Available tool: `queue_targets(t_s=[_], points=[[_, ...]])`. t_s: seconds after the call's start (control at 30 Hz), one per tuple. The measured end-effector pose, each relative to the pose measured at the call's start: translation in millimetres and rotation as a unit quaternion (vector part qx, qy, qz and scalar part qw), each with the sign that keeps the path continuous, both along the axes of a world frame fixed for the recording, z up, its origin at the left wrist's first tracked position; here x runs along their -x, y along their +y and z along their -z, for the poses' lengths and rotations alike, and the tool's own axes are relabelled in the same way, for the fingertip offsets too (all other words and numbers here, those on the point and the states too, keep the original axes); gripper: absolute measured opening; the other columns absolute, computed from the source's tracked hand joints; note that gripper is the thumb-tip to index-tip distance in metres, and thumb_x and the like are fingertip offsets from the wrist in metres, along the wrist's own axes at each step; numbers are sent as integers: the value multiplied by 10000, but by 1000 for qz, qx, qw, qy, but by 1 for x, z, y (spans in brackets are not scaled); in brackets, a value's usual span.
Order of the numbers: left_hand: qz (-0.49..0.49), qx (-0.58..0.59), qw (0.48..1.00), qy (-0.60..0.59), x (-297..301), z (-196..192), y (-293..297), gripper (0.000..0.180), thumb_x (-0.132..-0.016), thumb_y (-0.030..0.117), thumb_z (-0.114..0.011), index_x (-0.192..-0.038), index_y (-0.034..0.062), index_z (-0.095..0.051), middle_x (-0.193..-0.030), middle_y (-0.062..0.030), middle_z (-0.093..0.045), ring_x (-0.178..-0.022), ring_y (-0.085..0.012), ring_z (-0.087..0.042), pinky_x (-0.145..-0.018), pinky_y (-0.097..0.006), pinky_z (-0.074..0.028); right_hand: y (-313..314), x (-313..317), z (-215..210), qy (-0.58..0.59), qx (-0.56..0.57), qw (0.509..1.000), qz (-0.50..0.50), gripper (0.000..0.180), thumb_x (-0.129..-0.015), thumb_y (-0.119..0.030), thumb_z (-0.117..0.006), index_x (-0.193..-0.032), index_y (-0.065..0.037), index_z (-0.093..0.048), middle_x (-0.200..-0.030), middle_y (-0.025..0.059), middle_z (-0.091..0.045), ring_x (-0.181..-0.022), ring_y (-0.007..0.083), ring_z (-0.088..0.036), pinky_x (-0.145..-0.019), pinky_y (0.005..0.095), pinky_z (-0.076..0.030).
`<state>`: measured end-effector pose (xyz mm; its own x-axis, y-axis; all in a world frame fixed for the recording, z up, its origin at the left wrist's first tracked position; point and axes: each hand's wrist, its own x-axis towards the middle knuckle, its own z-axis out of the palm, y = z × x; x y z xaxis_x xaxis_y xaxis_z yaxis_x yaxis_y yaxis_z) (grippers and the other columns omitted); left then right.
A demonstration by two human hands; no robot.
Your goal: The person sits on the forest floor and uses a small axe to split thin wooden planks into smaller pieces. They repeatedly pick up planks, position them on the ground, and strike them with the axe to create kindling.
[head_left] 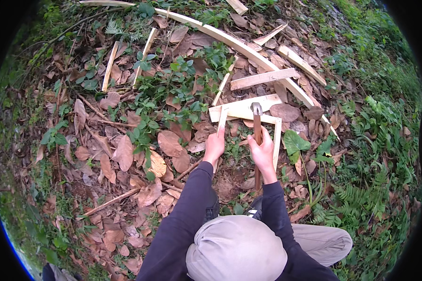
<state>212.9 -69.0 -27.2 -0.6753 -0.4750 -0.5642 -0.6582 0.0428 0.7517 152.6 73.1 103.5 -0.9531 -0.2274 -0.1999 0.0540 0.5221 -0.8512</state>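
Observation:
My left hand (214,148) is closed round the lower part of a pale wooden strip (223,118). This strip meets one end of a wooden crosspiece (241,113); from the other end a second strip (277,140) runs back toward me, making a three-sided frame. In my right hand (263,154) is a hammer (257,122), gripped by its brown handle. Its metal head is over the crosspiece, and I cannot tell whether they touch. A wider pale board (269,100) lies under the crosspiece. Any nail at the joints is too small to make out.
A long wooden strip (234,45) slants across the ground beyond my hands. Shorter pieces lie around it, including a board (264,78), a stick (302,64) and two strips at the left (109,66). Dry brown leaves (123,153) and green plants (295,143) cover the ground.

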Motion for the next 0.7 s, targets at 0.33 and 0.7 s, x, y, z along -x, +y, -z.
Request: queue_targets(t_s=[0.33, 0.7], points=[[5, -27, 1000, -12, -1, -12, -1, 695, -1043, 530, -389, -888, -76, -693, -883, -337, -672, -942, -504, -655, -855, -536, -483, 17, -41, -1, -6, -107, 994, 18, 311, -963, -303, -683, -911, 0, -633, -651, 34, -591, -601, 146, -598, -580, 330, -470], [-19, -29, 999, -11, 0, -6, 0, 664, -1035, 514, -433, -894, -81, -693, -866, -333, -676, -931, -498, -662, -830, -529, -494, 6, -47, 10, -68, -56, 996, 21, 324, -1010, -285, -606, -918, 25, -621, -627, 61, -529, -615, 113, -505, -578, 353, -432]])
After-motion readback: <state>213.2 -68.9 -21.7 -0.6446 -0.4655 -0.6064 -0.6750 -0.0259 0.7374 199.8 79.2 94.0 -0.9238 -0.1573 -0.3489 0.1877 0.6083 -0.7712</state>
